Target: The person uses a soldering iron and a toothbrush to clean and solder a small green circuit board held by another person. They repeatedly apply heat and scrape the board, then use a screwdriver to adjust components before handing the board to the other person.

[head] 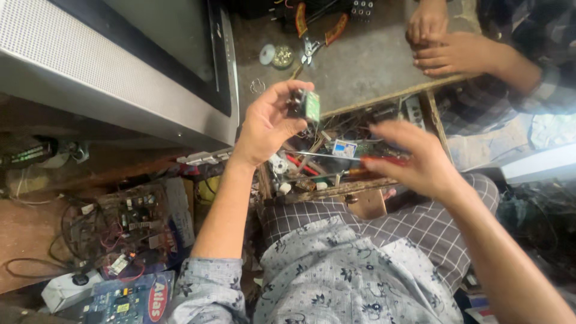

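My left hand [268, 123] is raised above the open drawer and grips a small dark part with a green circuit board [306, 105] between thumb and fingers. My right hand [414, 157] hovers blurred to the right, closed on a red-handled screwdriver [384, 160] whose thin metal shaft [327, 155] points left toward the part. Under both hands lies a wooden drawer [336, 191] crammed with wires and small parts.
A grey television set [120, 60] lies on the bench at the left. Orange-handled pliers [318, 33] and small round parts rest on the worn bench top [360, 66]. Another person's hands [447, 45] rest at the far right edge. Circuit boards and cables [120, 228] clutter the lower left.
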